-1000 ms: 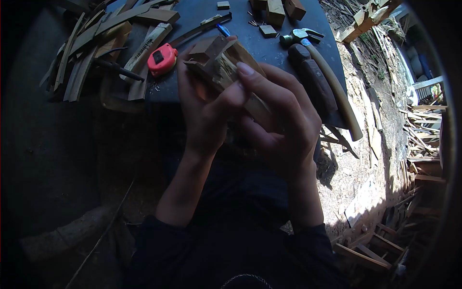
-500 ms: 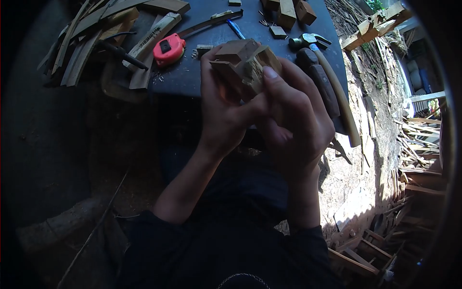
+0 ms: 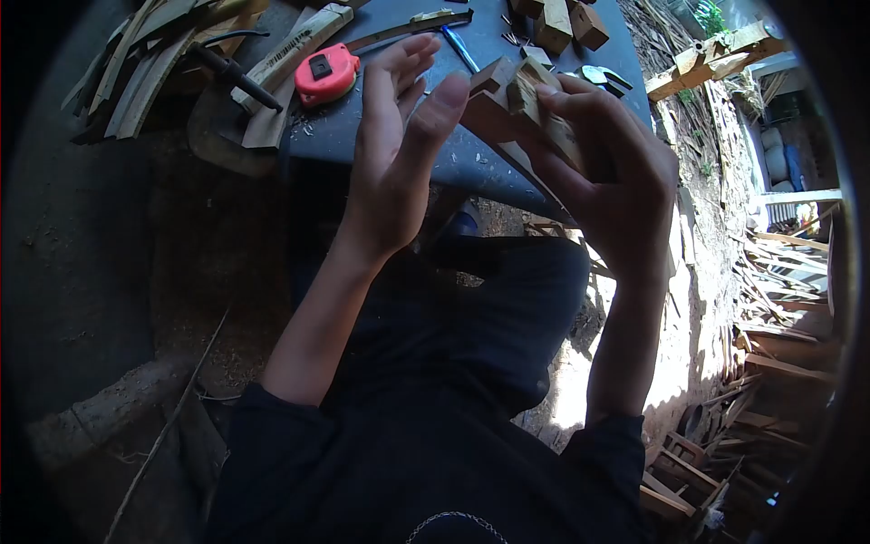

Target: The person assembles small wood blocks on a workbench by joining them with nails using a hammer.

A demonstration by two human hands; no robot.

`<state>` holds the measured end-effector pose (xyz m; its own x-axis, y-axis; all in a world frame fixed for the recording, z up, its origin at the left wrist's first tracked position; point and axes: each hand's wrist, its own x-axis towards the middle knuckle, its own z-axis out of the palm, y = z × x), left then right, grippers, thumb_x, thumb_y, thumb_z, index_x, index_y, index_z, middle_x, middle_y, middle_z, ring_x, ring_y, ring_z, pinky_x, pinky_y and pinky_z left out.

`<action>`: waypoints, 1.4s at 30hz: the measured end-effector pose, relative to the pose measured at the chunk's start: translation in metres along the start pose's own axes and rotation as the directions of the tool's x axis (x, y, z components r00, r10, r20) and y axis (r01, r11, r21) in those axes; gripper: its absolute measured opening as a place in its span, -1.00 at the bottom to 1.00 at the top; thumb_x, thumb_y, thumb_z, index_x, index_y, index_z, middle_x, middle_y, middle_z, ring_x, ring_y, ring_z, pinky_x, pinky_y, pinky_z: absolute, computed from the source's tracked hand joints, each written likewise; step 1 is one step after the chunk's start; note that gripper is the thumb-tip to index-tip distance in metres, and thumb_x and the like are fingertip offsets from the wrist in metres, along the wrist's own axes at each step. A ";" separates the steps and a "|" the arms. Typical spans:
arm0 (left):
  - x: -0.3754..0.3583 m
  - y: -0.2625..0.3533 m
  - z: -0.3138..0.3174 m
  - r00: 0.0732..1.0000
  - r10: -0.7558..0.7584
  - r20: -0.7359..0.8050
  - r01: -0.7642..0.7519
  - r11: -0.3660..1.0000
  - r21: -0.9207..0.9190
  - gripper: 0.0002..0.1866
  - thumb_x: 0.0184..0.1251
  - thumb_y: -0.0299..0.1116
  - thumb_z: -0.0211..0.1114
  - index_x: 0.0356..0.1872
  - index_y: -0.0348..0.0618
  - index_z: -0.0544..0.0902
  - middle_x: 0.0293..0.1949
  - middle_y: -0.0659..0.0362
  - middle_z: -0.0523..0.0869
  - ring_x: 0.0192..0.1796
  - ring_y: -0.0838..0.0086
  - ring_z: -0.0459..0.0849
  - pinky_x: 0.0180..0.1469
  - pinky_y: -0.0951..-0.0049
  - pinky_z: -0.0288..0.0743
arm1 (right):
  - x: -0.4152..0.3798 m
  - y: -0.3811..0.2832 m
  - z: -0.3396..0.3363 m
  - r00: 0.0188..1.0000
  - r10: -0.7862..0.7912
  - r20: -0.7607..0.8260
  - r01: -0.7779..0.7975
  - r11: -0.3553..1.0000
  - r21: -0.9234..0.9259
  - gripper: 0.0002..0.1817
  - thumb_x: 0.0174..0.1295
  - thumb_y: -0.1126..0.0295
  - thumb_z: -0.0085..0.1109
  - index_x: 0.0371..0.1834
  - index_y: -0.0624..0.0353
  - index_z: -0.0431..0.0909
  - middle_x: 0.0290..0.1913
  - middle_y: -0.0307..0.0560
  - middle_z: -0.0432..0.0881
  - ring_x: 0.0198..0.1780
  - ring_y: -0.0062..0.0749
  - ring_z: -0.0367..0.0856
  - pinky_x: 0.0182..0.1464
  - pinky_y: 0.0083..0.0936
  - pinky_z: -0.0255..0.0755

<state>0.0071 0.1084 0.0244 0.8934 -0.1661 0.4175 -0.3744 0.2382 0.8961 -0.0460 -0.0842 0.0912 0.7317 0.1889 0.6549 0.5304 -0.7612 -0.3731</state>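
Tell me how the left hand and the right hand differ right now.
The left hand is open, its thumb spread from the fingers; the right hand is closed around the wood.
In the picture, the left hand appears beside the tape measure, while the right hand appears just below the hammer.
Both hands are bare.

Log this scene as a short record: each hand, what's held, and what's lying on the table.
Left hand: open, holding nothing
Right hand: gripping a piece of wood
Table: dark blue-grey top
Tape measure: red, beyond the left hand
Pen: blue
Hammer: head visible, partly hidden
Wood strips: piled at upper left
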 end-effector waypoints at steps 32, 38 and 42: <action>0.054 -0.029 -0.051 0.842 0.141 0.520 -0.229 0.967 0.110 -0.42 0.09 -0.50 0.67 0.20 -0.29 0.72 0.09 0.04 0.80 0.18 0.33 0.78 0.30 0.31 0.66 | 0.047 0.004 -0.006 0.842 0.010 0.540 0.063 0.991 -0.118 -0.44 -0.08 0.46 0.61 0.10 -0.11 0.80 0.14 -0.05 0.63 0.11 -0.13 0.70 0.07 -0.21 0.62; 0.056 -0.027 -0.053 0.825 0.164 0.540 -0.278 0.951 0.136 -0.41 0.05 -0.47 0.70 0.18 -0.30 0.73 0.07 0.03 0.80 0.16 0.33 0.78 0.27 0.31 0.69 | 0.078 0.035 -0.008 0.890 0.007 0.455 -0.040 0.997 0.063 -0.74 0.34 0.25 0.40 0.01 0.07 0.83 -0.09 -0.06 0.78 -0.02 -0.35 0.76 0.05 -0.36 0.62; 0.056 -0.024 -0.051 0.829 0.140 0.541 -0.268 0.949 0.166 -0.40 0.04 -0.46 0.70 0.18 -0.29 0.73 0.05 0.03 0.81 0.14 0.35 0.79 0.25 0.32 0.70 | 0.097 0.099 0.017 0.880 0.245 0.406 -0.176 0.964 -0.200 -0.72 0.39 0.18 0.45 0.02 0.07 0.79 -0.17 -0.21 0.84 -0.15 -0.55 0.78 -0.08 -0.45 0.66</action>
<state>0.0789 0.1427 0.0191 0.5544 -0.6219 0.5531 -0.6364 0.1116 0.7633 0.0848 -0.1307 0.1064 0.9479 0.2320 0.2182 0.2972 -0.8908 -0.3437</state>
